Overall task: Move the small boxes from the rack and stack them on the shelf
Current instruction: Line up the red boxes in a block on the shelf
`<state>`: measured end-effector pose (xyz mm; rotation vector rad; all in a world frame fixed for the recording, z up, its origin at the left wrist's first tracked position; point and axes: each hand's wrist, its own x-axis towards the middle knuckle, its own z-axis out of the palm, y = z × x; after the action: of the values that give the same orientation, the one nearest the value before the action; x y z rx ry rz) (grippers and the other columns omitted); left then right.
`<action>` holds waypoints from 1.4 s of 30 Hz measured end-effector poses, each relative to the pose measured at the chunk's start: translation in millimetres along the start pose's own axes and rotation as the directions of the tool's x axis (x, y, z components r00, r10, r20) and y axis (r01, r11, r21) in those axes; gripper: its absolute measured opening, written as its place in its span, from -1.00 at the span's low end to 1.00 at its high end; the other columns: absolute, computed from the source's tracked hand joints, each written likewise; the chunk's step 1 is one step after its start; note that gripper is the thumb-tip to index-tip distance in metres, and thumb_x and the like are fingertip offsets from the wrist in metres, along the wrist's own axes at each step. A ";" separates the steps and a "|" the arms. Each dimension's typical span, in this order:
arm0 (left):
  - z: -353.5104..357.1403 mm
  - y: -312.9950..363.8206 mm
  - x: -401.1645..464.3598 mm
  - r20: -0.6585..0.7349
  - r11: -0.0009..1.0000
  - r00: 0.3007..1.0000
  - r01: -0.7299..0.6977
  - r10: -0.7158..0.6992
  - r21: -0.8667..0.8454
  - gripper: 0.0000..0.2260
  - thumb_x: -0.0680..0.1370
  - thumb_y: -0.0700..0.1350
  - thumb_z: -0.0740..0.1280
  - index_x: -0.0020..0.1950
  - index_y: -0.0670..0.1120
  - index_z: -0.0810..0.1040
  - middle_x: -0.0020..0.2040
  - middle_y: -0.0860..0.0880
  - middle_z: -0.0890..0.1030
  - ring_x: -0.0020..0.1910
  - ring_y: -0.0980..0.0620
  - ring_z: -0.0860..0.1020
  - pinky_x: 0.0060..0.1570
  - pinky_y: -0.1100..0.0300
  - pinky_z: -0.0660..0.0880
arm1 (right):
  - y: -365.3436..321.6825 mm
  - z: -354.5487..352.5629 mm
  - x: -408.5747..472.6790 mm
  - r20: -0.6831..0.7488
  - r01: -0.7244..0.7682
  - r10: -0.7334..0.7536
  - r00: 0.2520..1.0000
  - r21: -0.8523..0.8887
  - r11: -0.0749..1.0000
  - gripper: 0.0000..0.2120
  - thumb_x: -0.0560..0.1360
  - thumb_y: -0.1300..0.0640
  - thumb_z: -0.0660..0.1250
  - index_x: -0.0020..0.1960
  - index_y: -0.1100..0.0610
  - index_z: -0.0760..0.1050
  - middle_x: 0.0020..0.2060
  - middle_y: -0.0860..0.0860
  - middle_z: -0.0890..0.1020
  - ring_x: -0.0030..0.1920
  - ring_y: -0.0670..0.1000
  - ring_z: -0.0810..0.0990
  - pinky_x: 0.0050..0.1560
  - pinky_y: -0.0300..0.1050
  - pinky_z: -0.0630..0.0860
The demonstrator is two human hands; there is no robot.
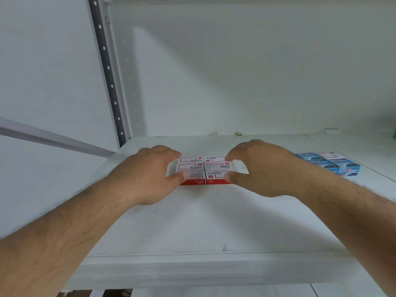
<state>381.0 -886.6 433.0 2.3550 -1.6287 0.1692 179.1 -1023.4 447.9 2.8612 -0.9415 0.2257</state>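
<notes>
**Operator:** Where does the block sit, and how are my hands set?

**Supervisor:** The red-and-white small boxes (204,169) lie on the white shelf (214,221) as a flat block, two columns by three rows, well to the left of the blue boxes (331,162). Your left hand (147,175) cups the block's left edge, thumb on the near-left box. Your right hand (255,168) cups the right edge, thumb at the near-right box. Both hands are half-curled around the block; neither has lifted it.

**Operator:** What can go wrong?

**Supervisor:** Judged from this position: uneven inward pressure may buckle the block at its centre seam and lift the middle boxes. Withdrawing your thumbs sideways may drag the near row out of line. Release straight upward. The rack is not in view, so I cannot tell how many boxes remain.
</notes>
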 end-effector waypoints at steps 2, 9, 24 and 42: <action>-2.7 5.6 -4.1 0.025 0.999 1.000 -0.017 0.016 0.046 -0.42 0.55 0.28 0.14 0.54 0.18 0.12 0.57 0.15 0.11 0.53 0.04 0.12 0.48 0.00 0.17 | -8.9 -3.6 -5.8 -0.020 0.019 -0.019 1.000 0.022 1.000 -0.54 0.59 -0.24 0.16 0.42 -0.09 0.37 0.35 -0.10 0.46 0.36 0.02 0.38 0.34 0.03 0.41; -3.7 15.9 -17.4 0.037 0.999 0.999 -0.028 0.026 0.039 -0.43 0.57 0.26 0.08 0.55 0.16 0.06 0.58 0.12 0.07 0.55 0.01 0.08 0.50 -0.03 0.11 | -43.8 -4.2 -20.0 -0.034 0.018 -0.015 0.999 0.079 0.997 -0.45 0.62 -0.18 0.13 0.56 -0.04 0.19 0.56 -0.06 0.22 0.55 0.01 0.15 0.50 0.03 0.19; -18.5 85.3 -111.0 -0.111 0.972 0.972 0.215 -0.205 0.089 -0.47 0.59 0.22 0.09 0.53 0.12 0.13 0.52 0.10 0.25 0.47 -0.02 0.23 0.40 -0.01 0.24 | -42.1 -14.3 -81.3 -0.135 0.183 -0.167 0.977 0.116 0.976 -0.41 0.61 -0.19 0.13 0.56 0.01 0.15 0.50 -0.08 0.31 0.47 0.05 0.26 0.37 0.01 0.30; -9.7 158.2 -318.2 -0.244 0.753 0.753 0.648 -0.611 0.112 -0.45 0.59 0.22 0.08 0.55 0.10 0.11 0.54 0.09 0.20 0.48 -0.04 0.23 0.37 -0.06 0.28 | -98.7 -2.5 -211.8 -0.159 0.588 -0.567 0.808 0.285 0.757 -0.38 0.62 -0.18 0.17 0.60 -0.02 0.10 0.57 -0.07 0.22 0.52 0.07 0.25 0.43 0.11 0.32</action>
<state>119.6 -649.9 387.9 2.7847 -0.6709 0.4097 69.3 -821.4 405.8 3.2409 0.0462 0.4311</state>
